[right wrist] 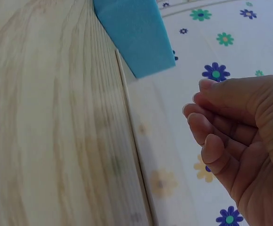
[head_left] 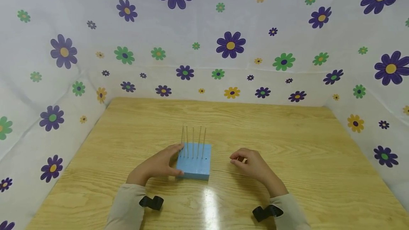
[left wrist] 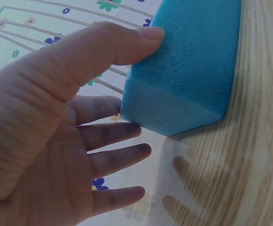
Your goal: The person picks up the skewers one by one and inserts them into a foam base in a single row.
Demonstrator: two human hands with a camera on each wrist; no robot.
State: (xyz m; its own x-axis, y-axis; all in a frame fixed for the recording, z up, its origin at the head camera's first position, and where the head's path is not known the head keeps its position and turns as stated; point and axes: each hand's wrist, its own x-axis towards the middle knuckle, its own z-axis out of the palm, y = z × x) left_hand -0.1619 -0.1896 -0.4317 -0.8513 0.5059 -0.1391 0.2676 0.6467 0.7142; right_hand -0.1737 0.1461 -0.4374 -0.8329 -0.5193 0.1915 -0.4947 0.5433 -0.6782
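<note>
A light blue foam block [head_left: 195, 171] sits on the table with several thin wooden sticks [head_left: 193, 141] upright in a row. At the right end of that row a small dark hole shows in the top. My left hand [head_left: 163, 162] holds the block at its left side, thumb on the front face and index finger by the far left corner; the other fingers stretch out beside it. To the right, a loose thin stick [head_left: 223, 170] lies on the table, its right end hidden under my right hand [head_left: 252, 164]. That hand hovers with loosely bent fingers, holding nothing.
The wood-grain table [head_left: 287, 134] is bordered at the back and sides by a white cloth [head_left: 198, 20] printed with flowers. A black strap [head_left: 151, 203] is around the left sleeve and another black strap [head_left: 267, 213] around the right.
</note>
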